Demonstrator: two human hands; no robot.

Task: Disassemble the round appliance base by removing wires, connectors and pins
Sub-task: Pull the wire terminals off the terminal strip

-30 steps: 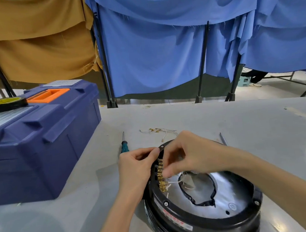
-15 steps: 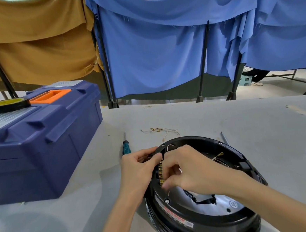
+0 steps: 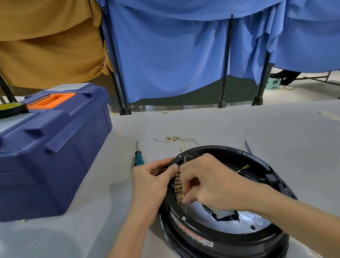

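Two hands on round appliance base (image 3: pixel 225 244), which sits on grey table (image 3: pixel 246 123) | left hand (image 3: pixel 151 183) grips its left rim | right hand (image 3: pixel 216 180) pinches near end of brass terminal row (image 3: pixel 177 184) | row runs near-to-far between both hands.

We see a grey table (image 3: pixel 225 122) with glare spots, blue cloth (image 3: pixel 169 57) and mustard cloth (image 3: pixel 36 47) draped over black poles (image 3: pixel 226 63) behind it, pale shiny floor (image 3: pixel 304 94) beyond, small stool (image 3: pixel 272 84) far right.
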